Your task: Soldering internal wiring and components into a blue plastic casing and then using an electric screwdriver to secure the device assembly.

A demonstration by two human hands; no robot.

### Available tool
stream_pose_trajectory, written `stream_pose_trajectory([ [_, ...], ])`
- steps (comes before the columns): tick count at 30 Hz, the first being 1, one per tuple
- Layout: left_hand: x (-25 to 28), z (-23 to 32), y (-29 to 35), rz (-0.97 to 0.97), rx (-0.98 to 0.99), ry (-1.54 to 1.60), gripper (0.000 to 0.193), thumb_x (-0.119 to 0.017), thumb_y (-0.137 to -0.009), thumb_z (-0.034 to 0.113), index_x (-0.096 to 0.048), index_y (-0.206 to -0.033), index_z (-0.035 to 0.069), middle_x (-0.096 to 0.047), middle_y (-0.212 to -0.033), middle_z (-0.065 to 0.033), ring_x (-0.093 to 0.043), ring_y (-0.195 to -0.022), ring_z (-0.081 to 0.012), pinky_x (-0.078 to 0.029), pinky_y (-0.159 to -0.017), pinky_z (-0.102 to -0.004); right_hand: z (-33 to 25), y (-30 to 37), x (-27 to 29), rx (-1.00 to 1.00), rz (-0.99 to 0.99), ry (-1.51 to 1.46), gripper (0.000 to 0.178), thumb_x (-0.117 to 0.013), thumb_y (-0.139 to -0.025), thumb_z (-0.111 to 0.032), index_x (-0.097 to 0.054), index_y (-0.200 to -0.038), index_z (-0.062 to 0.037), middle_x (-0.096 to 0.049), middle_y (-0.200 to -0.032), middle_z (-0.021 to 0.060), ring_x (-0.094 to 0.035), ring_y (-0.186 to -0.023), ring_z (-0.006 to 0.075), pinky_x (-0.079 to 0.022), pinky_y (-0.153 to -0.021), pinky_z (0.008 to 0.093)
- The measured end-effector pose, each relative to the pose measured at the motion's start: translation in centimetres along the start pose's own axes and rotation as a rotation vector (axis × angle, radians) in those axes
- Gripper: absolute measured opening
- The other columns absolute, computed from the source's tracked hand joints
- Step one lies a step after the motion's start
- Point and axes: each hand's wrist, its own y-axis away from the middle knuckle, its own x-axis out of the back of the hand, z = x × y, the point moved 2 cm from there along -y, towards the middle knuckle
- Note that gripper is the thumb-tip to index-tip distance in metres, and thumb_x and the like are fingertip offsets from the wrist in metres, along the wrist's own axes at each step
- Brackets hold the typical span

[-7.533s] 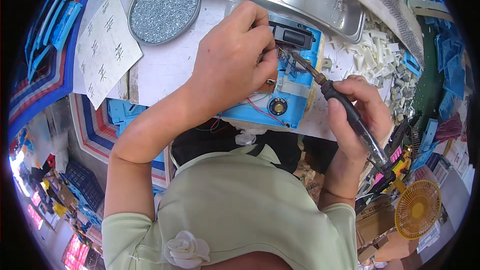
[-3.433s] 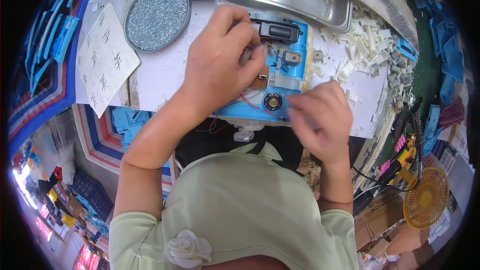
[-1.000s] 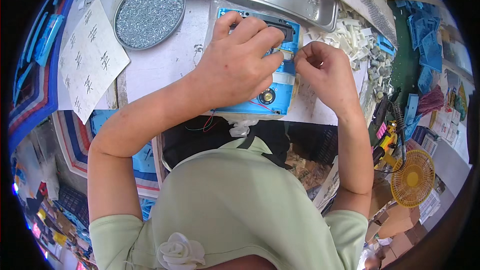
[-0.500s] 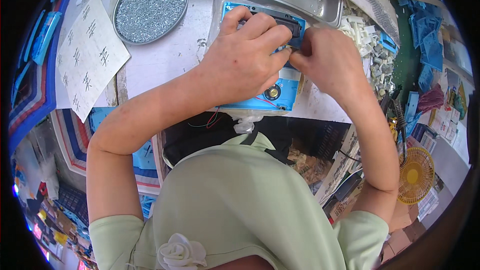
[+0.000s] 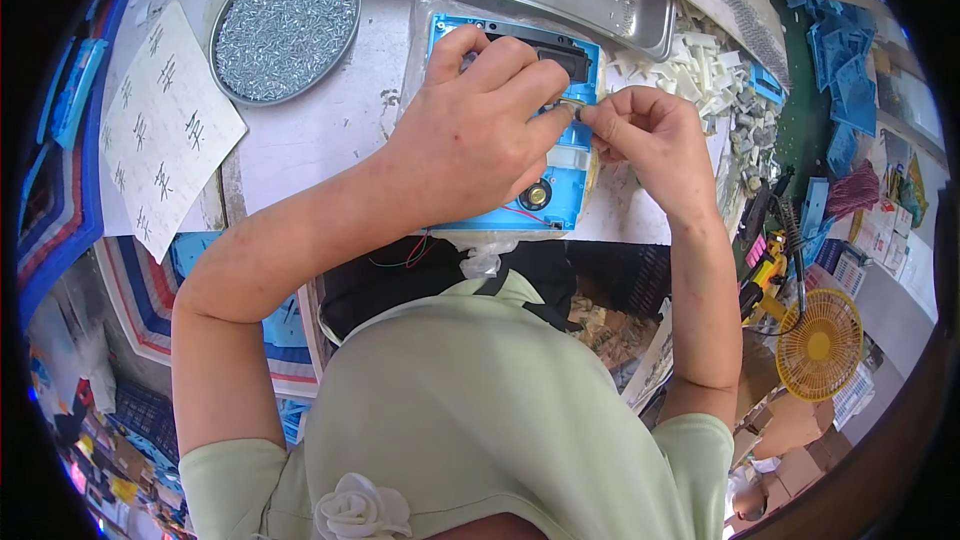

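Observation:
A blue plastic housing [image 5: 568,202] lies on a clear plastic bag on the worktable, fitted with a black part [image 5: 572,62] and a small round speaker [image 5: 537,194]. My left hand [image 5: 480,130] rests over it with curled fingers, hiding much of its middle and left side. A thin yellow wire [image 5: 572,100] shows between the left thumb and forefinger. At the housing's right edge, my right hand [image 5: 645,135] pinches a tiny dark piece, too small to name, close to the left thumb tip. Red and green wires [image 5: 418,252] hang over the near edge.
A round tray of small metal screws [image 5: 287,28] stands at far left, beside a paper sheet with handwriting [image 5: 170,130]. A metal divided tray [image 5: 580,0] is at the back. White plastic pieces [image 5: 705,80] pile up at right; a yellow fan [image 5: 820,344] stands lower right.
My right hand has drawn slightly down and away from the black part, its fingers now pinched at the housing's edge. The left hand stays over the housing; the whole view has shifted a little.

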Motion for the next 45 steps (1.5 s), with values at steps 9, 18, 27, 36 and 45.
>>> stream_pose_trajectory([
  [9, 0.1, 0.1, -0.3, 0.001, 0.003, 0.005, 0.036, -0.076, -0.068, 0.014, -0.077, -0.103, 0.013, -0.06, -0.107, -0.0023, -0.056, -0.104, -0.0229, -0.034, -0.098, -0.0456, 1.1, 0.0, -0.7, 0.112, 0.079, 0.023, 0.018, -0.077, -0.088, -0.012, -0.07, -0.085, 0.0036, -0.065, -0.069, 0.0006, -0.054, -0.063, 0.0046, -0.044, -0.056, 0.0239],
  [18, 0.8, -1.1, -1.7, 0.036, 0.158, 0.187, 0.029, -0.082, -0.071, 0.01, -0.066, -0.096, 0.009, -0.056, -0.102, -0.0068, -0.057, -0.088, -0.0262, -0.041, -0.081, -0.0405, 1.8, 0.4, -1.7, 0.398, 0.204, 0.082, 0.015, -0.08, -0.083, -0.009, -0.071, -0.093, -0.0021, -0.058, -0.066, -0.0003, -0.05, -0.058, 0.0076, -0.042, -0.055, 0.0252],
  [27, 0.2, -1.5, -3.4, -0.009, 0.247, 0.104, 0.031, -0.08, -0.074, 0.01, -0.059, -0.097, 0.005, -0.057, -0.106, -0.0146, -0.059, -0.095, -0.0373, -0.046, -0.08, -0.0461, 2.2, 0.4, -3.0, 0.519, 0.377, 0.127, 0.012, -0.076, -0.085, -0.007, -0.066, -0.091, -0.0027, -0.059, -0.071, 0.0051, -0.056, -0.064, 0.012, -0.044, -0.058, 0.0278],
  [36, 0.1, -1.1, -4.4, -0.06, 0.315, 0.091, 0.037, -0.082, -0.07, 0.007, -0.056, -0.095, 0.004, -0.057, -0.107, -0.0184, -0.059, -0.096, -0.0399, -0.049, -0.082, -0.0456, 4.2, -9.1, 32.2, 0.261, 1.074, 0.556, 0.03, -0.072, -0.085, -0.029, -0.076, -0.107, -0.0086, -0.076, -0.098, 0.0152, -0.074, -0.091, 0.0319, -0.056, -0.084, 0.041],
  [45, 0.2, -1.5, -3.9, -0.064, 0.296, 0.109, 0.047, -0.086, -0.062, 0.001, -0.052, -0.095, 0.006, -0.054, -0.102, -0.0181, -0.059, -0.089, -0.0365, -0.05, -0.077, -0.0426, 17.5, -20.8, 48.2, -0.39, 0.853, 0.926, 0.077, -0.056, -0.093, -0.012, -0.023, -0.162, -0.0112, -0.023, -0.168, 0.0188, -0.039, -0.146, 0.0424, -0.039, -0.119, 0.0506],
])
